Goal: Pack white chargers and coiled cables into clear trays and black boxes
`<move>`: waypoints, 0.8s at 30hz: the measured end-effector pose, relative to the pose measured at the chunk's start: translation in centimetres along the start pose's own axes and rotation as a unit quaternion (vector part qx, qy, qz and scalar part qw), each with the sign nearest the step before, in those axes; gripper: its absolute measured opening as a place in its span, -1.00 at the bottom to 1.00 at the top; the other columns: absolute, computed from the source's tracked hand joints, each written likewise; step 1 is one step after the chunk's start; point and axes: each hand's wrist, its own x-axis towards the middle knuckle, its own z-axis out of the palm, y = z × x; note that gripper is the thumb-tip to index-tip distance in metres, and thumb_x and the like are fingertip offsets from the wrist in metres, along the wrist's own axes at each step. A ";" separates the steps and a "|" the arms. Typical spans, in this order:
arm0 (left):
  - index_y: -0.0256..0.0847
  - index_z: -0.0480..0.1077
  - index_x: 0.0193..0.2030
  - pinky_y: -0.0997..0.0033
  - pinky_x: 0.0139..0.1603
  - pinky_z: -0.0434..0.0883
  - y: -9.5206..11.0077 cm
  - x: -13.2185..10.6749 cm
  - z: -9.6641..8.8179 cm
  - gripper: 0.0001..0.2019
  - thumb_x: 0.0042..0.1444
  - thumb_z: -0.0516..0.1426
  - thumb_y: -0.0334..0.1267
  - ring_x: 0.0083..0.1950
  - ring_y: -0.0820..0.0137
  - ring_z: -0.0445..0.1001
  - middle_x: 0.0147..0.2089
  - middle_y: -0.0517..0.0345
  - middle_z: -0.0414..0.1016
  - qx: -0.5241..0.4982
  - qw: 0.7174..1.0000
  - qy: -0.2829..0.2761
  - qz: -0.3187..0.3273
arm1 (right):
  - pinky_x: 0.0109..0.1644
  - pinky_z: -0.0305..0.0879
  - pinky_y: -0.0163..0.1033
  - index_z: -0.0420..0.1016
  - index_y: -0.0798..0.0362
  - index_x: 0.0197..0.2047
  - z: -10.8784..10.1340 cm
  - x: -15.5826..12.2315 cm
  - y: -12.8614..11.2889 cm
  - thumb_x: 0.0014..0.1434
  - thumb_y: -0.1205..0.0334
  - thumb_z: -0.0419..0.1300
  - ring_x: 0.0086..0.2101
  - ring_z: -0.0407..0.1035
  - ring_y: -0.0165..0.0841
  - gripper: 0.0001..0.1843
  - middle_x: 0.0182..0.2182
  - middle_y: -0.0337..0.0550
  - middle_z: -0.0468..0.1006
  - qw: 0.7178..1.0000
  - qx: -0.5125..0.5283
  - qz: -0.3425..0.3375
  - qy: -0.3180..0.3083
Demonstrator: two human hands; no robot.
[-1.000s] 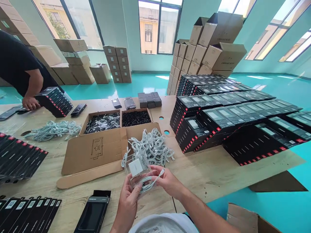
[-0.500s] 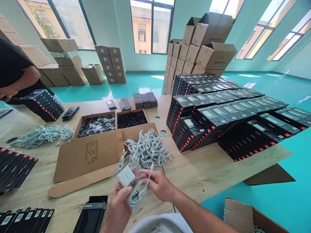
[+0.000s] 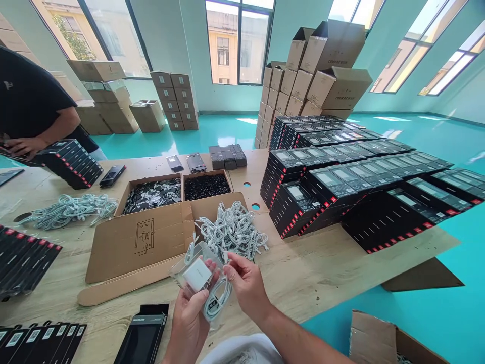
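My left hand [image 3: 193, 308] is closed round a clear plastic tray [image 3: 177, 268] with a white charger [image 3: 197, 275] in it. A coiled white cable [image 3: 222, 303] with a dark label hangs at the tray's near right side. Fingers of my right hand [image 3: 246, 285] pinch the white connector end [image 3: 226, 257] of this cable, just right of the tray. Beyond both hands lies a heap of coiled white cables [image 3: 231, 227]. An upright-edged black box [image 3: 140, 331] with its top flap raised lies to the left of my left forearm.
Cardboard trays hold dark discs [image 3: 153, 194] and small black parts [image 3: 206, 187]. Stacks of black boxes [image 3: 356, 177] fill the table's right side. More cables [image 3: 70, 210] lie left. A co-worker [image 3: 34, 101] stands at far left. An opened carton [image 3: 373, 333] stands on the floor, lower right.
My right hand has shifted up and right slightly, bringing the cable's connector end along. The coil has moved a little right. The co-worker has come further into view.
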 end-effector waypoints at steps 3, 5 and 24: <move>-0.09 0.38 0.31 0.01 0.28 0.46 -0.1 -0.1 0.3 -0.10 -0.32 0.40 -0.32 0.25 -0.10 0.52 0.12 -0.03 0.66 -0.001 1.000 0.017 0.001 | -0.29 0.33 -0.26 0.57 0.02 0.15 0.6 0.5 -0.3 0.25 0.14 0.21 -0.43 0.37 -0.35 -0.58 -0.40 -0.20 0.55 0.994 -0.093 -0.052 -0.015; -0.07 0.34 0.34 0.03 0.24 0.49 -0.2 -0.1 0.5 -0.05 -0.33 0.40 -0.33 0.25 -0.08 0.52 0.09 0.00 0.67 0.004 1.000 0.027 0.003 | -0.26 0.32 -0.24 0.60 0.02 0.12 0.6 0.9 -0.5 0.29 0.22 0.12 -0.40 0.38 -0.33 -0.62 -0.37 -0.14 0.57 0.963 -0.229 -0.136 -0.041; -0.12 0.45 0.23 0.17 0.13 0.52 -1.1 0.1 -1.3 -0.20 -0.29 0.38 -0.33 0.13 0.01 0.60 -0.03 0.04 0.71 0.017 0.999 0.005 -0.033 | -0.30 0.18 -0.23 0.60 -0.05 -0.01 -0.3 1.0 -1.7 0.25 0.25 0.21 -0.26 0.40 -0.26 -0.74 -0.29 -0.14 0.58 0.766 -0.574 -0.228 -0.179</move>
